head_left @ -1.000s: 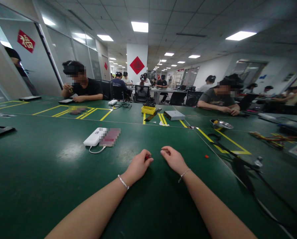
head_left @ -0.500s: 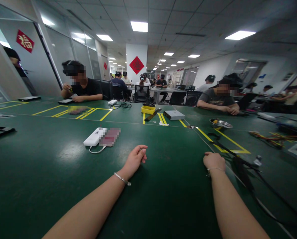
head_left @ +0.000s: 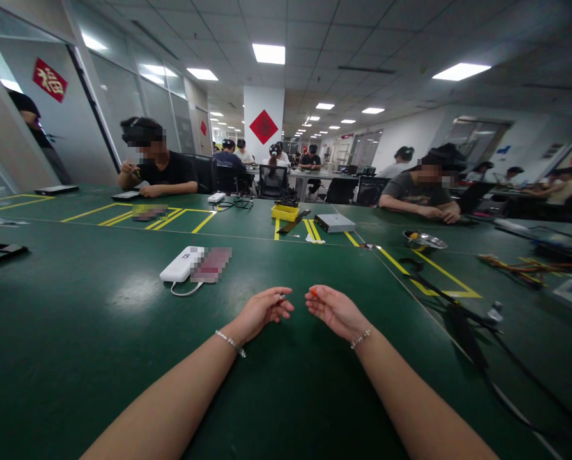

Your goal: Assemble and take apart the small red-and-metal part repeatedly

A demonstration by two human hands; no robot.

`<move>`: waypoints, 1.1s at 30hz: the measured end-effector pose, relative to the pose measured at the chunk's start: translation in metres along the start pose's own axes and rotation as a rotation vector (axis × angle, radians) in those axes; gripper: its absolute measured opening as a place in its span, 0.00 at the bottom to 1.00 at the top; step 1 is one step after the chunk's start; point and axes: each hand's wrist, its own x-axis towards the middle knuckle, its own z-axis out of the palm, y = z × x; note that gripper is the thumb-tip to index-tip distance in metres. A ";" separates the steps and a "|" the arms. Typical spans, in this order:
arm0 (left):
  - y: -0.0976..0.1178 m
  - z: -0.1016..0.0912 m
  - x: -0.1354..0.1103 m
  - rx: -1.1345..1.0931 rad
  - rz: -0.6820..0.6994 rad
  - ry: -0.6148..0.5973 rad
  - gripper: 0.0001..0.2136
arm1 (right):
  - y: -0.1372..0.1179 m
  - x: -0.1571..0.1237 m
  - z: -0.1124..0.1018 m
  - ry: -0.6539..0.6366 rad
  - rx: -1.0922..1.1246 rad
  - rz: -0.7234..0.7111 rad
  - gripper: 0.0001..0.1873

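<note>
Orange, a small piece (head_left: 313, 292) sits pinched in my right hand (head_left: 336, 313); my left hand (head_left: 261, 313) pinches a tiny part (head_left: 282, 297), just apart from it. This seems a holding step; any move calls for a steady pinch. Beyond my right hand, a metal bowl (head_left: 433, 243) holds something yellow (head_left: 414, 236).

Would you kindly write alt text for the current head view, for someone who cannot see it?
A person's right hand pinches an orange piece near the left hand, which holds something small, over a green table. A white device lies beyond, left.
</note>
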 end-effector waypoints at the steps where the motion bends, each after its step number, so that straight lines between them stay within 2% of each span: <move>1: 0.001 0.000 -0.001 -0.011 -0.015 -0.031 0.15 | 0.005 -0.001 0.008 -0.055 0.049 0.014 0.10; 3: 0.001 0.000 -0.003 -0.016 -0.030 -0.057 0.15 | 0.014 -0.001 0.016 -0.118 0.110 0.027 0.09; 7: 0.000 0.000 -0.004 0.017 -0.030 -0.080 0.13 | 0.024 0.001 0.012 -0.149 0.193 0.031 0.08; 21: -0.001 -0.003 -0.005 0.026 -0.052 -0.144 0.14 | 0.023 0.000 0.009 -0.202 0.229 -0.001 0.06; 25: -0.001 -0.003 -0.005 0.001 -0.011 -0.167 0.13 | 0.024 -0.001 0.010 -0.247 0.200 -0.019 0.08; 29: -0.002 -0.001 -0.005 0.056 0.056 -0.155 0.12 | 0.025 0.000 0.011 -0.285 0.177 -0.016 0.08; 33: -0.004 0.000 -0.005 0.105 0.063 -0.142 0.12 | 0.025 0.000 0.011 -0.295 0.165 -0.004 0.07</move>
